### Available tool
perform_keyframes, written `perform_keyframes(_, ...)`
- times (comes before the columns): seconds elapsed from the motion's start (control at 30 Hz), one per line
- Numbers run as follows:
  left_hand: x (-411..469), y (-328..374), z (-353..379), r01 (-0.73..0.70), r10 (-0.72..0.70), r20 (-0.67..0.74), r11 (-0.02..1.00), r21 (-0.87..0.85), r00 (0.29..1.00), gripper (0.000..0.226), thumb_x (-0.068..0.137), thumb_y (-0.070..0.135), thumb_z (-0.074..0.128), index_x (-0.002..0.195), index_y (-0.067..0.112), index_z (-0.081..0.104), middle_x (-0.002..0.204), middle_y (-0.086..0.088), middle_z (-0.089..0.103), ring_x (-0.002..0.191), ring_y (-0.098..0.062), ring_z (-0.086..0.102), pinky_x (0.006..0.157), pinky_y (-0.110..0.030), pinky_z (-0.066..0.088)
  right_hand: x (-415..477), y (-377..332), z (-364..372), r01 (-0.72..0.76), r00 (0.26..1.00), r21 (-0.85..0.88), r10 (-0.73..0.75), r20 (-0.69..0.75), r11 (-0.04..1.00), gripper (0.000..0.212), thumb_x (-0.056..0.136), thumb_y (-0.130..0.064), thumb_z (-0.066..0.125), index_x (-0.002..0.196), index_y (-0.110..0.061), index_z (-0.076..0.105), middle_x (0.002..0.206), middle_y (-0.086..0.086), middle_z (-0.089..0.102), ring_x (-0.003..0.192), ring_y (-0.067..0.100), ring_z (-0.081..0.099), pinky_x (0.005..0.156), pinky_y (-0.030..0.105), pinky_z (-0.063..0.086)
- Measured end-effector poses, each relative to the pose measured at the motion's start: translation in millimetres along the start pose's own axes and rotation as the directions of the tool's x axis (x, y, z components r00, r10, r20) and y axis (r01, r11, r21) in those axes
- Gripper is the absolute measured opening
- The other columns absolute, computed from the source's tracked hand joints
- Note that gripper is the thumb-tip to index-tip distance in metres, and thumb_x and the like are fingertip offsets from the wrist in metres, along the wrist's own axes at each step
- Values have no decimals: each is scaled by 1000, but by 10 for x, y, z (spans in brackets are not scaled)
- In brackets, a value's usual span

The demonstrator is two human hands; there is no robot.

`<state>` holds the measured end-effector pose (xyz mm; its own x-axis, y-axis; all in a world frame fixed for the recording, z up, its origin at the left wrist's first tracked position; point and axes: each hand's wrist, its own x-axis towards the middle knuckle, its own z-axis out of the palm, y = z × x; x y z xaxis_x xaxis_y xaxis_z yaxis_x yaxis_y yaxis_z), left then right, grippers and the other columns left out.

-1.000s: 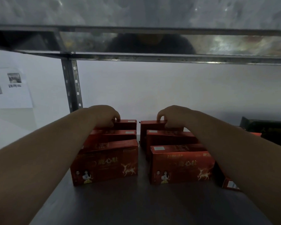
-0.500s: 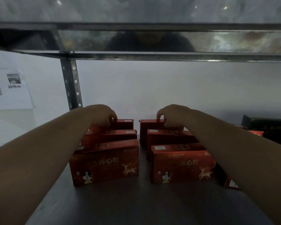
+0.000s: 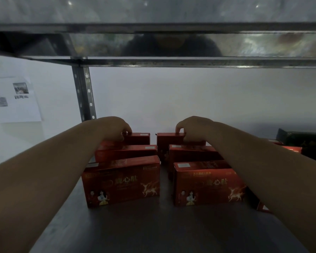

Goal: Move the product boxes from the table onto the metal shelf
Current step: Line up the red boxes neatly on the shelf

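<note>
Two rows of red boxes [image 3: 120,181] on shelf [image 3: 153,230]; black box [image 3: 303,143] far rt

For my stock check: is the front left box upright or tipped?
Upright: the front left box stands on its long edge, face forward.

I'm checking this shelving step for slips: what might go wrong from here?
The forearms pass low over the front left box and front right box; drawing back could knock them over. The left hand and right hand grip the rear left box and rear right box, close behind the middle boxes; a nudge might topple a row.
</note>
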<state>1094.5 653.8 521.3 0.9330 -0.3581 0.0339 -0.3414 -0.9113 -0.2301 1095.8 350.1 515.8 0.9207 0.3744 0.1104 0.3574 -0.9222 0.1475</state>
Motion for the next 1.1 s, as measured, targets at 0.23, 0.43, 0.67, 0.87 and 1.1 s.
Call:
perform_keyframes(0.23, -36, 24, 7, 31, -31, -3, 999, -44, 1000, 50, 92, 23, 63, 140, 26, 53, 136, 6, 59, 123, -16, 52, 103, -34, 42, -27, -19, -8, -5, 1000, 13, 4, 7, 1000, 45, 86, -27, 66, 130, -35, 57, 123, -6, 60, 114, 19, 55, 82, 35, 49)
perform_keyframes(0.43, -312, 106, -242, 0, -72, -193, 936, -351, 979, 43, 91, 40, 66, 132, 32, 57, 127, 11, 62, 104, -5, 55, 86, -26, 40, -360, -107, -249, 36, 997, 192, -21, -78, 981, 46, 90, -46, 66, 133, -36, 54, 130, -7, 59, 115, 14, 54, 96, 37, 48)
perform_keyframes(0.67, -704, 264, -315, -8, 23, 30, 905, -426, 999, 41, 75, 51, 78, 113, 47, 63, 107, 27, 65, 97, 4, 59, 83, -24, 46, -863, -110, -370, -33, 997, 289, 9, 82, 957, 46, 79, -59, 73, 119, -38, 63, 110, -17, 64, 90, 6, 64, 82, 30, 50)
perform_keyframes(0.87, -665, 243, -136, -14, 25, 46, 974, -227, 999, 46, 74, 38, 82, 115, 40, 64, 105, 23, 62, 93, 3, 55, 69, -20, 41, -867, -85, -239, -46, 993, 152, 29, 116, 987, 45, 77, -39, 82, 119, -38, 64, 103, -20, 59, 96, 5, 57, 80, 29, 48)
perform_keyframes(1.1, -633, 122, -73, 43, -46, -10, 982, -181, 999, 46, 74, 35, 83, 115, 37, 64, 107, 15, 60, 97, -9, 55, 72, -26, 42, -663, -200, -162, -27, 998, 117, 20, 55, 993, 47, 79, -37, 80, 123, -36, 63, 108, -13, 59, 102, 14, 58, 82, 33, 48)
